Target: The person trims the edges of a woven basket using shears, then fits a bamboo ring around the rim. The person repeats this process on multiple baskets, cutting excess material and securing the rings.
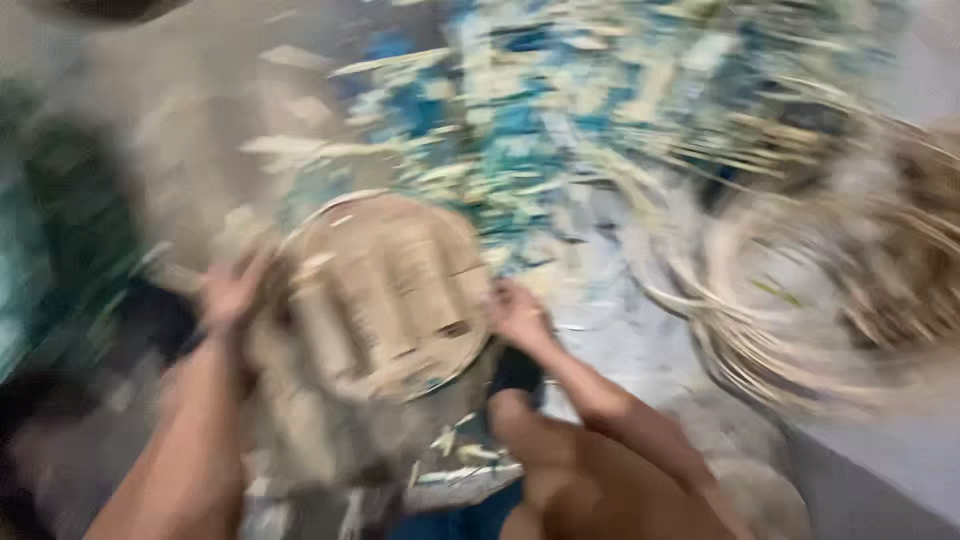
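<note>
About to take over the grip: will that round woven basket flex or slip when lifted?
The round woven basket is probably light and fairly stiff, being thin strips with a hoop rim. The left hand and right hand grip opposite edges, so slipping seems unlikely. Blur hides detail.

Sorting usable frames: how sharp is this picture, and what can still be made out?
Head view: heavy motion blur throughout; the round woven basket between left hand and right hand reads best; cane coils smear into streaks; even lighting, no glare.
</note>
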